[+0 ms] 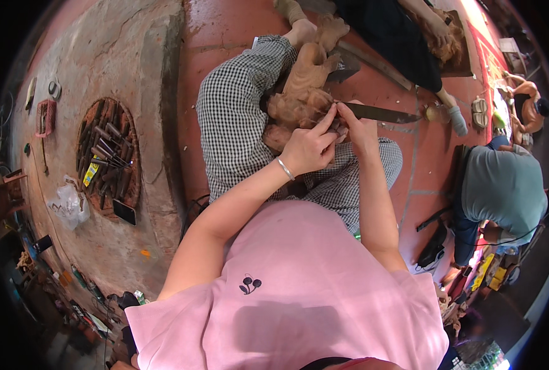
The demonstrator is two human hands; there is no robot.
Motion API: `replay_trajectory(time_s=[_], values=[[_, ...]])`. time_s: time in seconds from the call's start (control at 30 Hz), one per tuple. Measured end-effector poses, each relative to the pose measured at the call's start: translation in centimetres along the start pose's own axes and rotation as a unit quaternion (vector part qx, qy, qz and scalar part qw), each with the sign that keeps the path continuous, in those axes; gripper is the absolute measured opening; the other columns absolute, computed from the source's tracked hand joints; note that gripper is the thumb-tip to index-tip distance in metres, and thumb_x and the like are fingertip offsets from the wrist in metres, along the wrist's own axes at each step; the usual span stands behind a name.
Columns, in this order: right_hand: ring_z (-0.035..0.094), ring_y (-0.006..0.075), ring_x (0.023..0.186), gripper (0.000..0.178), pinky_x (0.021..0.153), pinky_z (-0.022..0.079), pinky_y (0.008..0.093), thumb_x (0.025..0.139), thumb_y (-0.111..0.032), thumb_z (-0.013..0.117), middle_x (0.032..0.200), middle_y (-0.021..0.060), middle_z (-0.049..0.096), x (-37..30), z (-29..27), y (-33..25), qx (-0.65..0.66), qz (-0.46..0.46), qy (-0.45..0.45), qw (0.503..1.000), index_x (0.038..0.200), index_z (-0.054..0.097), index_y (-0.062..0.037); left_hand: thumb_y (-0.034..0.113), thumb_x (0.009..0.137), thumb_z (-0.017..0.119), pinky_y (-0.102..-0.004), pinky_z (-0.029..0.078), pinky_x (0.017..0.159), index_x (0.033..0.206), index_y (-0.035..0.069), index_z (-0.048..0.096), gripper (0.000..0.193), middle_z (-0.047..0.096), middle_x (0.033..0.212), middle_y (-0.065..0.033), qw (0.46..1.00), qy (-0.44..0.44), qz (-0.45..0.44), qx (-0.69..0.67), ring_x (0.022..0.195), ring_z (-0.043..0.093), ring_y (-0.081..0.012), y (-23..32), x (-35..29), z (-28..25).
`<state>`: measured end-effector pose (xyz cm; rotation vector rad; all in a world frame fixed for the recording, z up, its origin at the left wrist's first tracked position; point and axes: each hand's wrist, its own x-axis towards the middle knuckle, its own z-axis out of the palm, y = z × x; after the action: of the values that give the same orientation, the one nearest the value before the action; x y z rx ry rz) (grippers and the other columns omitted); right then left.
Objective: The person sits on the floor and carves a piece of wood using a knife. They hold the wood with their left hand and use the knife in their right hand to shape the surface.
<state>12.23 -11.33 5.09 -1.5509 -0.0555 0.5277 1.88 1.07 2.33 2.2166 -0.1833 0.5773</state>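
A carved figure of light brown wood lies between my legs, its rounded end close to my hands. My left hand, with a silver bracelet at the wrist, is closed at the carving, its index finger reaching forward. My right hand is closed beside it, and the fingertips of both hands meet at the carving's right side. Whatever they pinch is hidden by the fingers. A long dark flat blade extends rightward from behind my right fingertips; whether I hold it or it lies on the floor, I cannot tell.
On the ledge at left, a round basket holds several carving tools, with a phone at its edge and a plastic bag alongside. Another person's hand works on wood at top right. A person in a grey-green shirt bends at right.
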Motion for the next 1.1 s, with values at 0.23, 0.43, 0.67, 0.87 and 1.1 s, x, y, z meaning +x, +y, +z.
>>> replay_trajectory(time_s=[0.23,0.43,0.67,0.87,1.1], values=[[0.061,0.0089,0.074,0.016,0.066,0.049,0.0225,0.091,-0.016,0.072,0.084,0.001,0.067,0.6,0.9,0.5,-0.034,0.005,0.04,0.999,0.095,0.071,-0.0005,0.009,0.073,0.068,-0.034,0.058,0.061,0.084,0.004,0.073,0.013,0.05,0.144,-0.0233,0.999,0.011,-0.032,0.004,0.067,0.071,-0.0277,0.0,0.0,0.1],[0.061,0.01,0.074,0.014,0.063,0.048,0.0235,0.089,-0.015,0.073,0.085,0.0022,0.067,1.2,-0.7,-0.2,0.033,0.044,-0.009,0.998,0.091,0.069,-0.0013,0.011,0.075,0.068,-0.0354,0.058,0.061,0.086,0.005,0.072,0.012,0.044,0.149,-0.0238,1.0,-0.029,-0.001,-0.008,0.07,0.071,-0.0297,-0.2,0.4,0.0],[0.065,0.0113,0.082,0.015,0.071,0.052,0.0241,0.09,-0.017,0.073,0.095,0.0029,0.07,2.0,-1.0,-0.3,0.048,0.111,-0.001,0.993,0.099,0.067,-0.0062,0.014,0.078,0.067,-0.0357,0.058,0.062,0.09,0.006,0.073,0.015,0.042,0.15,-0.023,0.999,-0.037,-0.026,-0.014,0.072,0.072,-0.0299,0.1,0.4,-0.1],[0.067,0.0119,0.084,0.016,0.074,0.054,0.0257,0.09,-0.019,0.074,0.095,0.0025,0.07,2.7,-2.6,0.5,0.056,0.121,-0.035,0.99,0.098,0.068,-0.006,0.012,0.078,0.067,-0.0362,0.058,0.063,0.094,0.006,0.073,0.018,0.043,0.15,-0.0221,0.999,-0.033,-0.022,-0.037,0.072,0.072,-0.03,0.0,0.6,0.0],[0.065,0.0112,0.081,0.018,0.072,0.053,0.0241,0.092,-0.015,0.072,0.095,0.0044,0.07,1.7,-1.8,1.4,0.123,0.071,-0.007,0.99,0.102,0.069,-0.0007,0.011,0.078,0.066,-0.0365,0.058,0.063,0.093,0.005,0.073,0.017,0.046,0.149,-0.0188,0.997,-0.059,-0.025,-0.037,0.073,0.071,-0.0295,0.2,0.7,-0.2]])
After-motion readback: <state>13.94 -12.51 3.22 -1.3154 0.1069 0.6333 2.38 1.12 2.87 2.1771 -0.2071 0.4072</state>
